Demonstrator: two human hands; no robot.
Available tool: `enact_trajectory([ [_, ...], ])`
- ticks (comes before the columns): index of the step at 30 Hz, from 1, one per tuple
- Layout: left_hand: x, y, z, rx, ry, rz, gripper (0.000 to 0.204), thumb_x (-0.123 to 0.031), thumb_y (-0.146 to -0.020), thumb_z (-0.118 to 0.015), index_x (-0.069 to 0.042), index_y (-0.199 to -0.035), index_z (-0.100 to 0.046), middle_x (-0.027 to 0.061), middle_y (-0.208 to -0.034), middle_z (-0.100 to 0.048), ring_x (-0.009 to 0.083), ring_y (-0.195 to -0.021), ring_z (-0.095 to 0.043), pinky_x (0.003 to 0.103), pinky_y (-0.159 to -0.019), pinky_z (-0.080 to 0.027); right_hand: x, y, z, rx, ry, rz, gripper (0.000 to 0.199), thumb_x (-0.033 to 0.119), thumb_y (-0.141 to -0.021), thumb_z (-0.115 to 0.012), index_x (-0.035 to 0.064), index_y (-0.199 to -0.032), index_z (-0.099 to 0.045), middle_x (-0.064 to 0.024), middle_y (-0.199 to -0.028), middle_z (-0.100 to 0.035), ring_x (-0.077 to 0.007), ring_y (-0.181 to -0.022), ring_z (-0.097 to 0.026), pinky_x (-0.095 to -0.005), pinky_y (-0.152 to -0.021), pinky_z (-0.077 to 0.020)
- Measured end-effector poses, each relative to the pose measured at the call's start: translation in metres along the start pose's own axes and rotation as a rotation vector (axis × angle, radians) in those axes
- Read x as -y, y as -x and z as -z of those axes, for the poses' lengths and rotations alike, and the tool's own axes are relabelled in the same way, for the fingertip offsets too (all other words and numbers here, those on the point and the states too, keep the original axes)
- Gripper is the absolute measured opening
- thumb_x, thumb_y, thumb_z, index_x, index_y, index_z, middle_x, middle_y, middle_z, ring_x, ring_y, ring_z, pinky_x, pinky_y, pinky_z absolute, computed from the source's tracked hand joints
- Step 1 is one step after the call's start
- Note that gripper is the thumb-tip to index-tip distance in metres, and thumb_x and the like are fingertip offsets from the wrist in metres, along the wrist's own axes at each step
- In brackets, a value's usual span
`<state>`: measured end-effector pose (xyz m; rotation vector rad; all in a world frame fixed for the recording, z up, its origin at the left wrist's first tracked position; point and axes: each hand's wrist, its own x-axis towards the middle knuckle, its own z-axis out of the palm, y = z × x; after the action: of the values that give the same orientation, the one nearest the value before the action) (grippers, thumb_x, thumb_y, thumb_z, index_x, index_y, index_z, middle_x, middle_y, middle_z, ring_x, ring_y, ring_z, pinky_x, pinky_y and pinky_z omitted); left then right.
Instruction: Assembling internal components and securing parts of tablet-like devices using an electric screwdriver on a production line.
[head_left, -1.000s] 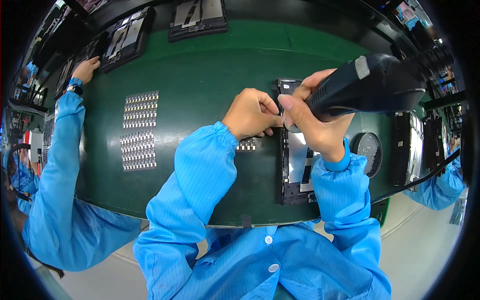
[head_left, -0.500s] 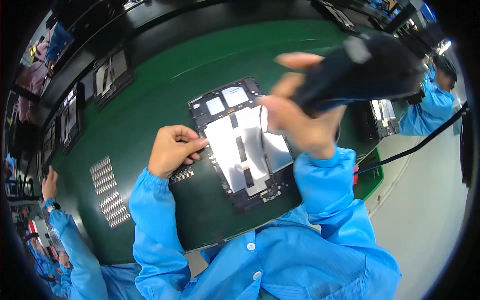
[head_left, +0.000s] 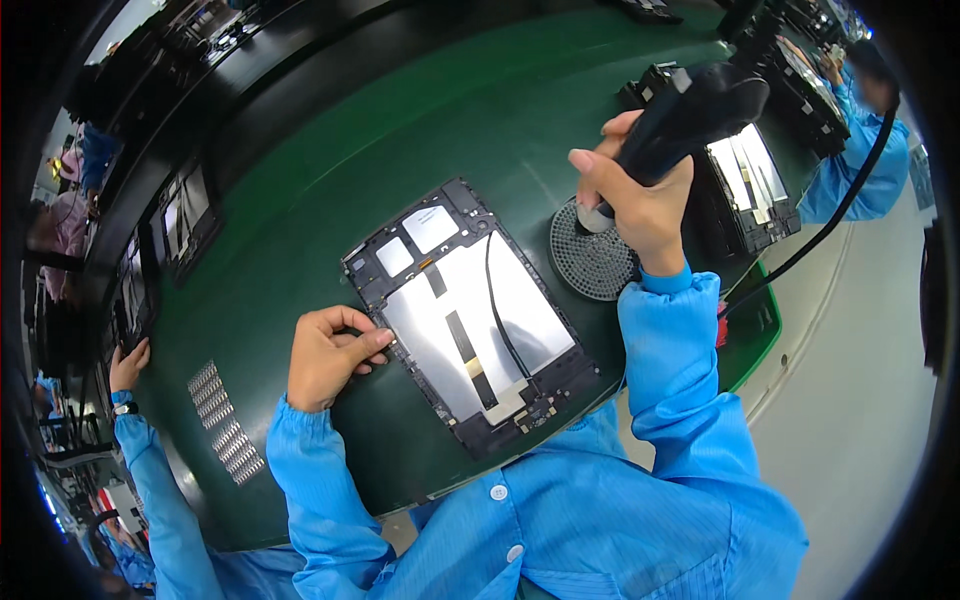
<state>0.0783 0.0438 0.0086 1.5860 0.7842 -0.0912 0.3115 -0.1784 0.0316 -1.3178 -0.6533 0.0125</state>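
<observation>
An opened tablet (head_left: 530, 300) lies on the green table in front of me, its silvery back plate, black frame and thin black cable showing. At its left edge is my left hand (head_left: 335, 355), thumb and forefinger pinched together against the frame; anything small between them is hidden. My right hand (head_left: 645, 205) is wrapped round a black electric screwdriver (head_left: 690, 115), held tilted. The screwdriver's lower end points down at a round grey tray (head_left: 590, 265) full of small holes, right of the tablet; whether the tip touches it I cannot tell.
Two strips of small metal parts (head_left: 225, 420) lie at the left. More opened tablets stand at the right (head_left: 745, 180) and far left (head_left: 185, 220). A black cable (head_left: 840, 230) hangs at the right. Co-workers' arms reach in at the left (head_left: 150, 470) and right (head_left: 850, 190).
My right hand has carried the screwdriver from above the tablet rightward to the round tray. The tablet is turned slightly in view. A dark strip under my left hand no longer shows.
</observation>
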Motion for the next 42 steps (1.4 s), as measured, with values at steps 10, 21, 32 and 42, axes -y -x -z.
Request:
enact_trajectory([
  [10, -0.002, 0.005, 0.001, -0.008, -0.025, -0.012, 0.013, -0.007, -0.078, -0.072, 0.001, -0.080, -0.062, 0.0077, -0.070, -0.064, 0.0108, -0.059, -0.063, 0.018, -0.048, -0.046, 0.002, 0.002, -0.001, 0.055, 0.004, 0.033, 0.029, -0.008, -0.072, -0.070, -0.0013, -0.093, -0.052, -0.0070, -0.060, -0.058, -0.0133, -0.046, -0.055, -0.0247, -0.045, -0.0430],
  [21, 0.003, -0.006, 0.015, 0.099, 0.106, -0.014, 0.021, -0.016, -0.084, -0.067, 0.004, -0.089, -0.062, 0.0085, -0.075, -0.064, 0.0135, -0.064, -0.065, 0.021, -0.052, -0.052, 0.052, 0.025, -0.089, 0.181, -0.274, 0.149, 0.032, -0.004, -0.073, -0.071, -0.0006, -0.098, -0.052, -0.0047, -0.063, -0.057, -0.0107, -0.049, -0.054, -0.0236, -0.048, -0.0443],
  [32, 0.019, -0.008, 0.021, 0.139, 0.187, -0.076, 0.017, -0.012, -0.084, -0.065, 0.004, -0.084, -0.062, 0.0095, -0.074, -0.064, 0.0138, -0.063, -0.065, 0.023, -0.047, -0.051, 0.026, 0.048, -0.180, 0.573, -0.165, 0.079, 0.035, -0.007, -0.075, -0.068, -0.0015, -0.102, -0.047, -0.0075, -0.062, -0.058, -0.0118, -0.050, -0.056, -0.0228, -0.047, -0.0449],
  [42, 0.014, -0.007, 0.022, 0.144, 0.149, -0.083, 0.017, -0.012, -0.084, -0.064, 0.004, -0.083, -0.063, 0.0093, -0.075, -0.064, 0.0147, -0.064, -0.065, 0.025, -0.050, -0.053, 0.018, 0.051, -0.186, 0.452, -0.188, -0.001, 0.028, -0.004, -0.070, -0.074, -0.0047, -0.090, -0.056, -0.0028, -0.061, -0.059, -0.0058, -0.053, -0.054, -0.0201, -0.049, -0.0419],
])
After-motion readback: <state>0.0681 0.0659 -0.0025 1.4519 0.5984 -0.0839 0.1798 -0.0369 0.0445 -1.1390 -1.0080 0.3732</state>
